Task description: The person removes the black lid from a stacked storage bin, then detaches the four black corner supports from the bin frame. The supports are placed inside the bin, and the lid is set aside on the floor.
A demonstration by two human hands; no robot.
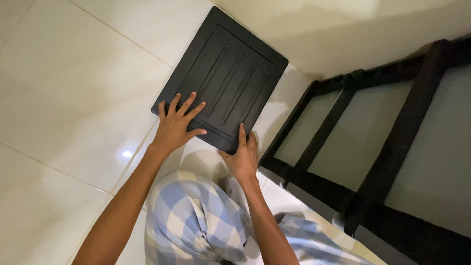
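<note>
A flat black rectangular panel (230,73) with several long grooves lies on the pale tiled floor. My left hand (177,123) rests flat on its near left corner, fingers spread. My right hand (243,156) grips the panel's near edge at the lower right corner, fingers on top and thumb at the rim. Both forearms reach up from the bottom of the view.
A black frame with glass panes (382,147) lies or leans at the right, close to the panel's right corner. My knees in blue-and-white checked fabric (196,221) fill the bottom centre. A cream wall (343,29) rises behind. Glossy floor tiles (64,98) stretch left.
</note>
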